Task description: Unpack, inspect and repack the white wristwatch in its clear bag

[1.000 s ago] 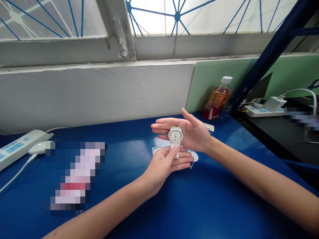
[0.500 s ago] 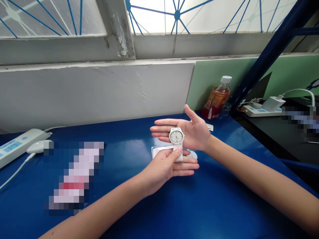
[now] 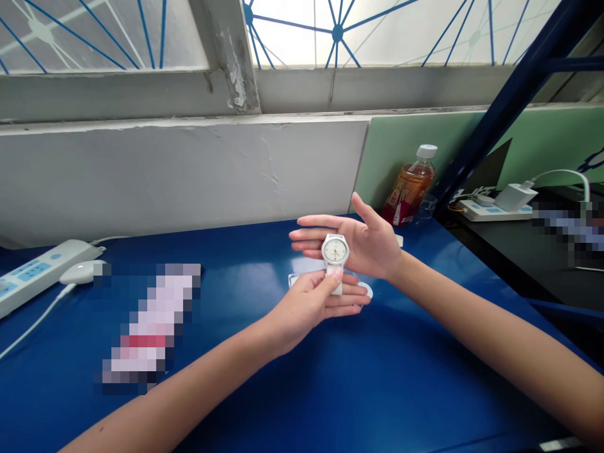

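Blue and glossy, the table (image 3: 264,402) fills most of the lower view, running back to a pale, scuffed wall (image 3: 165,176). Above the wall are windows (image 3: 292,38) with blue bars radiating from round hubs. A green panel (image 3: 396,141) adjoins the wall on the right, and a dark blue post (image 3: 509,107) slants across it.

The right hand (image 3: 370,245) is spread palm up, fingers pointing left and thumb raised. The left hand (image 3: 302,302) reaches in from the lower left, its thumb pinching a white strap against extended fingers. On the table to the left lies a long pinkish item (image 3: 155,314), its details hidden by pixelation. Beyond it, near the left edge, a white power strip (image 3: 44,270) sits beside a rounded white adapter (image 3: 78,272) with a cable.

A bottle (image 3: 408,192) with an amber drink and white cap stands at the back, near the post. The white watch (image 3: 335,250) is held above the table, face up, in front of the right hand's fingers; whether it touches them I cannot tell. Smallest is a pale, rounded piece (image 3: 367,289), partly covered by the left fingertips.
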The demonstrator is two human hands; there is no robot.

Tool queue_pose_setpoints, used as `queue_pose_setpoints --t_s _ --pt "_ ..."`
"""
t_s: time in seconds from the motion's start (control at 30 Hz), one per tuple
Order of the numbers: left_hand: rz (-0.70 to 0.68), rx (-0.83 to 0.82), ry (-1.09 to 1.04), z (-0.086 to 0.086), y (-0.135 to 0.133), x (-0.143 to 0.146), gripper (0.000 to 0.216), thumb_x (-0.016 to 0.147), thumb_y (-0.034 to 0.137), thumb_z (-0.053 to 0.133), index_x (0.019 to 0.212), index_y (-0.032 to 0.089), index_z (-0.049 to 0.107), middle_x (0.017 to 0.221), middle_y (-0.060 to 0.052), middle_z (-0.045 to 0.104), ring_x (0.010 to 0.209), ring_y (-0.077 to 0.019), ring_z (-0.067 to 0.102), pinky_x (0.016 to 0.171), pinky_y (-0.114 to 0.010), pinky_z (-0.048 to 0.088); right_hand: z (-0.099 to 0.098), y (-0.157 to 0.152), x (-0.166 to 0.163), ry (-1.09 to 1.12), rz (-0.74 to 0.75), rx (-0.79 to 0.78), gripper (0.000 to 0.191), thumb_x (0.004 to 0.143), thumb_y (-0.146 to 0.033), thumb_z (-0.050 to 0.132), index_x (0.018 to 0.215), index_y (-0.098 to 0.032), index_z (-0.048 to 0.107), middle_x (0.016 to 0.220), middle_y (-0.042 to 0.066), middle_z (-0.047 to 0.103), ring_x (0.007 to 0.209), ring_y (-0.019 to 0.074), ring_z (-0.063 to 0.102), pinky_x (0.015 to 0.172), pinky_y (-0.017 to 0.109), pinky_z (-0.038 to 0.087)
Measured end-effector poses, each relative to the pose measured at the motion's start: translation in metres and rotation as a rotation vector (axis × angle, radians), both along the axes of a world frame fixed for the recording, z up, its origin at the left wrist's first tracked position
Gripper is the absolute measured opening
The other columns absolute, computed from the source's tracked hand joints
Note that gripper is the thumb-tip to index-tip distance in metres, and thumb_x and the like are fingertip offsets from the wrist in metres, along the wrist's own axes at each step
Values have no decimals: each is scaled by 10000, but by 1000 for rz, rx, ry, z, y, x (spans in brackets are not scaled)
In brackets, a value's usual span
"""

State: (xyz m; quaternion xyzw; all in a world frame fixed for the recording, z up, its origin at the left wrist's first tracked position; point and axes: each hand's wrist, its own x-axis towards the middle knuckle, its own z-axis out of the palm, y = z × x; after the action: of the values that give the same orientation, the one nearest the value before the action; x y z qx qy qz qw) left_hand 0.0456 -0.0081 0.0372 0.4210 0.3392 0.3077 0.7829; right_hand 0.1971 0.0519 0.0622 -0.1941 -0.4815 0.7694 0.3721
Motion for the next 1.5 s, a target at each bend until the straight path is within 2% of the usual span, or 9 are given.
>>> queue_pose_setpoints --t_s 0.17,0.23,0.3,0.43,0.57,0.77,0.9,1.13,1.5 --pt "215 392 251 6 8 -10 315 965 413 552 1004 118 656 1013 -154 742 964 -283 723 860 -383 550 -15 -10 11 -228 -595 314 236 868 -366 643 1000 -187 719 967 52 702 899 178 646 861 328 501" --pt "333 782 555 5 9 -16 262 951 394 560 991 164 678 904 -100 737 856 -255 713 767 -332 534 -24 -23 21 -353 -632 384 246 887 -358 637 1051 -189 708 685 -22 593 638 126 565 687 289 493" --pt "315 1103 822 1 9 -20 238 964 328 496 1037 192 677 870 -77 720 786 -238 690 727 -321 506 -32 -37 30 -336 -574 351 347 919 -404 596 1202 -208 635 644 -49 548 540 113 511 576 278 466" --pt "186 1346 1097 -11 5 -20 354 957 261 440 1208 106 635 965 -177 731 826 -321 689 757 -423 508 -39 -58 36 -344 -527 413 404 928 -475 575 1225 -205 631 666 -22 587 558 126 542 574 286 469" --pt "119 1419 1051 -19 2 -15 360 962 256 439 1238 131 633 1042 -181 735 956 -346 695 888 -480 490 -40 -64 36 -540 -636 497 248 857 -430 684 939 -205 746 577 -31 492 525 130 492 505 278 402" --pt "-17 1400 1008 -26 5 -25 605 929 423 590 1442 144 433 1421 -195 539 1302 -365 510 1054 -494 406 -44 -55 47 -608 -639 519 151 847 -323 638 872 -198 720 603 -27 506 536 130 459 514 277 390" --pt "-114 1327 1003 -31 6 -42 569 915 478 602 1394 197 479 1413 -160 547 1332 -367 470 1084 -519 379 -47 -45 54 -739 -667 572 129 809 -248 580 824 -197 697 653 -4 579 568 148 501 541 286 405" --pt "-62 1321 984 -42 5 -55 535 972 377 529 1462 206 395 1434 -140 529 1367 -315 446 1160 -553 284 -55 -38 60 -906 -810 598 154 740 -171 510 723 -199 661 698 20 652 575 160 530 537 292 389" --pt "-25 1354 941 -42 6 -55 480 962 317 536 1420 200 449 1377 -137 571 1314 -302 497 1169 -558 260 -60 -43 57 -1009 -525 736 217 885 -385 592 965 -206 686 603 -18 580 514 146 525 515 271 383"
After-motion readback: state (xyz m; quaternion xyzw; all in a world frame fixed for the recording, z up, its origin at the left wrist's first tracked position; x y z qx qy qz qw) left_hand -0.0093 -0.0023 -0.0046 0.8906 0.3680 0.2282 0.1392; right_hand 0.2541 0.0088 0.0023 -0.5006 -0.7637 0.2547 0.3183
